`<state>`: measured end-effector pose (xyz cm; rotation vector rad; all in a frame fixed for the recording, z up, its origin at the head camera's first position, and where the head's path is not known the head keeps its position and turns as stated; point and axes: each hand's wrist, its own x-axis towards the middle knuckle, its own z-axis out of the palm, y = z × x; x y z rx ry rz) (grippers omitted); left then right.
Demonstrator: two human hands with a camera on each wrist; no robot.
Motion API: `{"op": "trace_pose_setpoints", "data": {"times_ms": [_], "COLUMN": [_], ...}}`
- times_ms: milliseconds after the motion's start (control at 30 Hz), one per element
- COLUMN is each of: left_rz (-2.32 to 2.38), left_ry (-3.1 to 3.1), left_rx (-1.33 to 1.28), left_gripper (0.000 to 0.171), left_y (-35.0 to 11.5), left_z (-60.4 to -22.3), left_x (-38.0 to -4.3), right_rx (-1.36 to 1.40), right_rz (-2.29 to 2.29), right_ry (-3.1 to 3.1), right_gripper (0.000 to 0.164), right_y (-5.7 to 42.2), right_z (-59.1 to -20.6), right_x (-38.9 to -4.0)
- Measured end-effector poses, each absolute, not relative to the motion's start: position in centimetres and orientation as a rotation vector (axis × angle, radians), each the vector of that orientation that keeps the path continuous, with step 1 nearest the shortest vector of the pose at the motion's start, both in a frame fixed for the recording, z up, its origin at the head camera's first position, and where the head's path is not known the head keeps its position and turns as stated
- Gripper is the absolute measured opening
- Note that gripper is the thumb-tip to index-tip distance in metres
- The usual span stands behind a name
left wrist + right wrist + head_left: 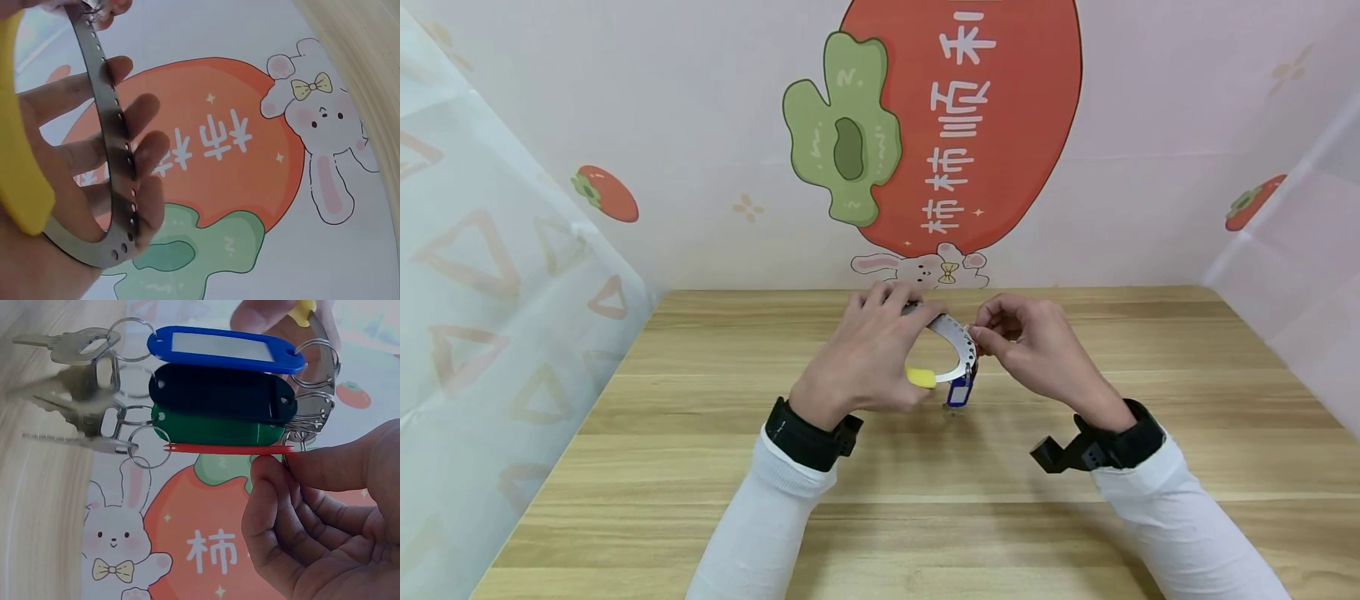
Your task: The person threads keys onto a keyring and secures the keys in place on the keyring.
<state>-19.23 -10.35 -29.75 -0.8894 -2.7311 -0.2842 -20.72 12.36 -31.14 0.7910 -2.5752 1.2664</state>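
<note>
My left hand (868,358) holds up a large flat metal key hoop (960,337) with a row of holes and a yellow grip (22,137). In the left wrist view its fingers curl round the hoop's band (103,94). From the hoop hang a blue key tag (284,359), a black tag (219,394), a green tag (212,431) and a red tag (228,449), with keys (84,347) at their far ends. My right hand (1037,346) pinches the small split ring at the red tag's end between thumb and index finger, right beside the hoop.
Under both hands lies a wood-grain table (970,533). A printed backdrop (1150,100) with a large persimmon and a rabbit stands behind it, and patterned cloth (512,333) slopes along the left side. Both wrists wear black camera bands.
</note>
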Motion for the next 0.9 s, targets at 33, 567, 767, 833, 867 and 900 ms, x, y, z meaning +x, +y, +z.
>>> {"op": "trace_pose_setpoints", "data": {"times_ms": [33, 567, 767, 833, 867, 900], "left_rz": [-0.288, -0.294, -0.223, -0.204, -0.192, -0.179], "left_ry": [-2.721, -2.682, -2.732, -2.753, -2.762, -2.771], "left_rx": [-0.892, -0.921, -0.882, -0.866, -0.858, -0.850], "left_gripper": [0.077, 0.076, 0.076, 0.078, 0.080, 0.082], "left_y": [-10.34, -10.59, -10.25, -10.12, -10.06, -10.00], "left_z": [-29.78, -29.91, -29.80, -29.77, -29.74, -29.71], "left_x": [-19.26, -19.41, -19.21, -19.13, -19.07, -19.01], "right_rx": [0.788, 0.806, 0.816, 0.825, 0.829, 0.832], "right_rz": [1.267, 1.279, 1.264, 1.254, 1.251, 1.247], "right_ry": [-2.576, -2.571, -2.566, -2.560, -2.557, -2.554], "right_gripper": [0.005, 0.007, 0.008, 0.008, 0.008, 0.008], "right_y": [12.37, 12.35, 12.26, 12.22, 12.20, 12.18], "right_z": [-31.14, -31.25, -31.39, -31.44, -31.46, -31.48], "right_x": [-20.72, -20.69, -20.68, -20.68, -20.67, -20.67]}}
